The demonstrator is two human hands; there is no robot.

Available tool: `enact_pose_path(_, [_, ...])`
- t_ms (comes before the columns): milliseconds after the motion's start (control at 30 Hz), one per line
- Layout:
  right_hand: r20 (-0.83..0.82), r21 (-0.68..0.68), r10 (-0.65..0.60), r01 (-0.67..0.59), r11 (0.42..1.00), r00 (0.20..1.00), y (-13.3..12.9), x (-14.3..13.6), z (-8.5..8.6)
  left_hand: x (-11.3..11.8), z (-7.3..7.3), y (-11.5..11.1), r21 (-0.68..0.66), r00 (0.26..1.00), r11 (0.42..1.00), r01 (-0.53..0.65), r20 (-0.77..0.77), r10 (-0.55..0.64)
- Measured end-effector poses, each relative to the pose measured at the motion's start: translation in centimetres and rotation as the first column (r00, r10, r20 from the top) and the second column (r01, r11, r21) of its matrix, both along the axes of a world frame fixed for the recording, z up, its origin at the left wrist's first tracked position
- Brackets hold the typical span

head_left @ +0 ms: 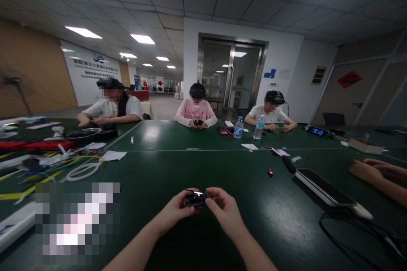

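Observation:
A small black device (195, 198) with a shiny pale strip and a thin dark piece jutting from its upper left is held over the green table. My left hand (178, 209) grips its left side between thumb and fingers. At its right end, my right hand (222, 205) pinches an edge with thumb and index finger. What kind of device it is I cannot make out; the fingers cover parts of it.
A small red item (270, 172) and a white case with a dark top (327, 188) lie to the right. Cables (83, 171) and a white box (17, 224) are at left. Water bottles (238, 127) stand farther back. Several people sit around; a co-worker's hands (365, 171) rest at right.

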State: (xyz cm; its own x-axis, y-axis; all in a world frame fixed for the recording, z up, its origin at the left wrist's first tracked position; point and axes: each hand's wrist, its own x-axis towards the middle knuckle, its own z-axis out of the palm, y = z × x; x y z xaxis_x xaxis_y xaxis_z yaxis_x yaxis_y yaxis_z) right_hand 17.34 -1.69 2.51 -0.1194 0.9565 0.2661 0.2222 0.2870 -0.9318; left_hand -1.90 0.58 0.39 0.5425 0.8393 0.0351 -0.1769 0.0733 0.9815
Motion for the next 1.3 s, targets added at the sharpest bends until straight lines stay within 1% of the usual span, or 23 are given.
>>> enact_pose_path(100, [0.058,0.047,0.01,-0.013,0.999,0.998,-0.2,-0.6,0.1,0.2,0.1,-0.1,0.002,1.0,1.0,0.004,0.011,-0.004])
enact_pose_path(200, [0.104,0.096,0.025,-0.035,0.995,0.994,-0.2,-1.1,-0.2,0.3,0.0,0.0,0.028,1.0,1.0,-0.012,-0.001,0.012])
enact_pose_path(333, [0.211,0.071,0.028,-0.044,0.997,0.977,0.0,-1.5,-0.7,0.3,0.0,0.0,0.088,0.999,0.996,-0.009,-0.048,0.013])
enact_pose_path(500, [0.256,0.048,0.05,-0.065,0.997,0.965,-0.1,-1.3,-0.5,0.4,0.1,0.0,0.076,0.998,0.997,0.006,-0.069,-0.001])
enact_pose_path(733, [0.244,0.008,0.071,-0.075,0.997,0.967,-0.3,-1.3,-0.2,0.4,0.5,-0.2,0.081,0.997,0.997,0.021,-0.078,-0.014])
enact_pose_path(900, [0.205,0.027,0.116,-0.124,0.992,0.972,-0.5,-1.1,-0.1,0.4,0.1,-0.1,0.064,1.0,0.998,0.024,-0.016,-0.023])
enact_pose_path(1133, [0.142,0.092,0.089,-0.103,0.99,0.986,0.0,-1.2,-1.0,0.3,-0.7,0.3,0.039,1.0,0.999,0.02,0.021,-0.02])
enact_pose_path(1300, [0.144,0.071,0.089,-0.1,0.992,0.986,0.3,-1.2,-1.4,0.3,-0.8,0.4,0.016,0.999,1.0,0.0,0.04,-0.001])
